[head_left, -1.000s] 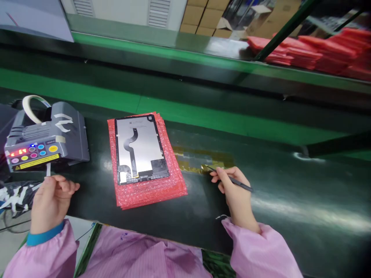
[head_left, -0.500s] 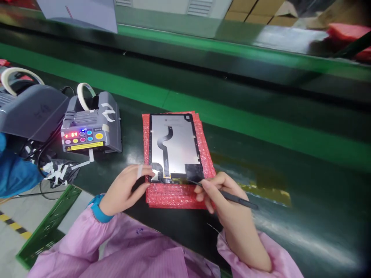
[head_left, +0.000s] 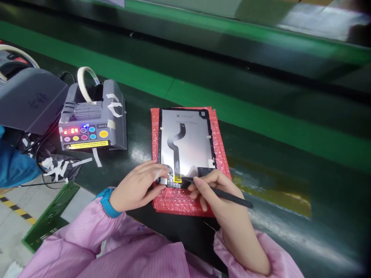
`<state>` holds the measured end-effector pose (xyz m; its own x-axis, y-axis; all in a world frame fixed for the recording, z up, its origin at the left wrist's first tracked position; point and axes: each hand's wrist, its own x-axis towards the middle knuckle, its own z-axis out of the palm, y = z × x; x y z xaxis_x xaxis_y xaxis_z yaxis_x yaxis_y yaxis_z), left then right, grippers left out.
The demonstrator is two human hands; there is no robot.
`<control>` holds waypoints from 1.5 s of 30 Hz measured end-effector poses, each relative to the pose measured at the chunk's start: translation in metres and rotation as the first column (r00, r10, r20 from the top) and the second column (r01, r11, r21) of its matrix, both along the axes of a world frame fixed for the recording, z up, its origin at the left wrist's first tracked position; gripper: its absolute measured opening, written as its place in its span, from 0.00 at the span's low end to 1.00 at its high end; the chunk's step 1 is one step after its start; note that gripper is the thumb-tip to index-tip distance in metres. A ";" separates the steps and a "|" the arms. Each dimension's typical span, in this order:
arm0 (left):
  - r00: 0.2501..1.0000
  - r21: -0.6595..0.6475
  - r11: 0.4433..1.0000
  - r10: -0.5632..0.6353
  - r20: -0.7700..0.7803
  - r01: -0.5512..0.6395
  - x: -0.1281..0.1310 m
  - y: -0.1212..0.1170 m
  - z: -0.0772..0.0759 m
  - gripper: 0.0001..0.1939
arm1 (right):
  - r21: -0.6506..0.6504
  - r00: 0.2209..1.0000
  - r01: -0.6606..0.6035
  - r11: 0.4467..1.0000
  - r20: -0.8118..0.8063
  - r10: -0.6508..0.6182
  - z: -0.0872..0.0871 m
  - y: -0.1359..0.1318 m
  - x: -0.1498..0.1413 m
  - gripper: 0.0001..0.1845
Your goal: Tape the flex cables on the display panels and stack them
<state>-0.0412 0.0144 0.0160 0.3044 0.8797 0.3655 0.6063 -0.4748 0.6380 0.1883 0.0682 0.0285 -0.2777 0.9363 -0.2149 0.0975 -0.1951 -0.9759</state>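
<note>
A tablet display panel (head_left: 191, 146) lies with its silvery back up on red bubble wrap (head_left: 185, 206). A black flex cable (head_left: 174, 148) curves down its back to a bright yellow patch (head_left: 177, 179) near the lower edge. My left hand (head_left: 139, 183) rests at the panel's lower left corner, fingers stretched out and thumb apart, with a white strip of tape on one finger. In my right hand (head_left: 217, 191), pinched between thumb and fingers, are black tweezers (head_left: 232, 197). Their tip points left at the panel's lower edge, close to the yellow patch; exact contact cannot be seen.
A grey tape dispenser (head_left: 92, 116) with a lit display stands to the left, another grey machine (head_left: 31, 100) beyond it. Loose white tape strips (head_left: 58, 168) lie nearby on black plastic. A green crate (head_left: 49, 216) sits below the table edge. Yellowish film (head_left: 272, 193) lies right of the wrap.
The tweezers' tip has moved left along the panel's lower edge, towards the cable end. The patch there now looks bright yellow. My left hand stays at the corner; the whole view has shifted.
</note>
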 end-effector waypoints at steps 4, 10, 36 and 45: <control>1.000 -0.010 1.000 -0.022 -0.004 0.022 0.000 0.001 -0.001 0.09 | -0.008 1.000 -0.005 1.000 0.025 0.005 -0.001 -0.001 0.001 0.23; 1.000 -0.046 0.999 -0.019 0.005 0.020 0.001 0.002 0.000 0.09 | -0.008 0.998 0.004 1.000 0.065 -0.004 -0.002 -0.002 0.003 0.22; 0.919 -0.146 0.909 -0.375 0.124 0.390 0.050 -0.021 0.009 0.22 | 0.230 0.995 -0.043 0.972 0.094 0.022 0.037 -0.018 0.041 0.15; 0.743 -0.405 0.712 -0.244 0.623 0.573 0.061 -0.030 0.013 0.33 | 0.062 0.981 -0.124 0.990 0.159 0.113 0.077 0.018 0.022 0.32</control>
